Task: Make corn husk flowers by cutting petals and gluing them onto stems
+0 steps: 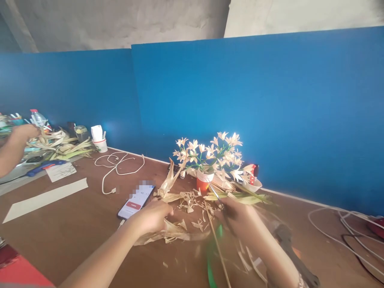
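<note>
My left hand [156,216] is over the table, its fingers curled in at the base of a dried corn husk [168,182]; the fingertips are partly hidden. My right hand [235,210] is closed around a pair of scissors [215,191], whose slim metal blades point up and left towards an orange and white paper cup [203,182]. Out of that cup rise several pale star-shaped husk flowers [229,140] on green stems. Between my hands lie small husk scraps [189,202]. Below them is a larger husk strip [174,236]. Around the right hand the picture is blurred.
A phone [136,201] lies beside my left hand. A white cable [120,172] loops behind it. A long thin stick [217,246] and a dark tool [285,236] lie near my right arm. At far left, another person's hand [27,131] is over piled husks [64,146]. A blue partition [255,92] stands behind.
</note>
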The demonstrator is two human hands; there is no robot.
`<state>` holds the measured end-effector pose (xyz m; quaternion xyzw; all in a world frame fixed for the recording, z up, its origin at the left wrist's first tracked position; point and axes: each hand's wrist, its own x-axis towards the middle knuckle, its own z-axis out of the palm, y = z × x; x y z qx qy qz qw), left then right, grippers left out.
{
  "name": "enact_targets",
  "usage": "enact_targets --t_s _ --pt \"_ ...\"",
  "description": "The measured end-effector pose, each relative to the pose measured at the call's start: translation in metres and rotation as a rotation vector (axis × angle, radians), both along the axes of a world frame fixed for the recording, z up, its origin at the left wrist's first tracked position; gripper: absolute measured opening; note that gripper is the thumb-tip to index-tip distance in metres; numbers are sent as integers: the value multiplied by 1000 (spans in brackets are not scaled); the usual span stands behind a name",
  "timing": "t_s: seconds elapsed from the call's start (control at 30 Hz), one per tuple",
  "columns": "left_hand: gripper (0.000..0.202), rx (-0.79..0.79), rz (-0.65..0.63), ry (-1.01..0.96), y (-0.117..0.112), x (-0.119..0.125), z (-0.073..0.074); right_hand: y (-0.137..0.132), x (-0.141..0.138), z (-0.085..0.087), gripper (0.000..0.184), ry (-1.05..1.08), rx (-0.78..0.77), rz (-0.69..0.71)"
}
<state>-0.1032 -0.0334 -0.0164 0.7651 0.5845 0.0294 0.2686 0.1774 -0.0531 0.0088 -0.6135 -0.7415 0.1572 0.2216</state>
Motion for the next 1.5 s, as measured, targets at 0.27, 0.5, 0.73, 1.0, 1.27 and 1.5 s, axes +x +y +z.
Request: enact_targets --t_s 0.27,0.5,0.73,1.0,1.27,1.5 --pt "23 -83 -51 -63 9 -11 6 -2 -1 10 24 61 -25 -4" --pt "12 -63 74 -592 14 -16 40 2 0 2 31 319 -48 -36" --pt "24 -184 293 -1439 8 46 35 -2 -26 2 44 862 -69 -9" --pt "23 -195 207 -1268 -1 89 32 1 -26 -2 44 990 -164 -110" --pt "41 92 590 -1272 19 85 25 10 -28 -15 47 945 -54 -65" --pt "53 169 762 -1093 26 79 3 7 -46 -49 54 976 -434 143"
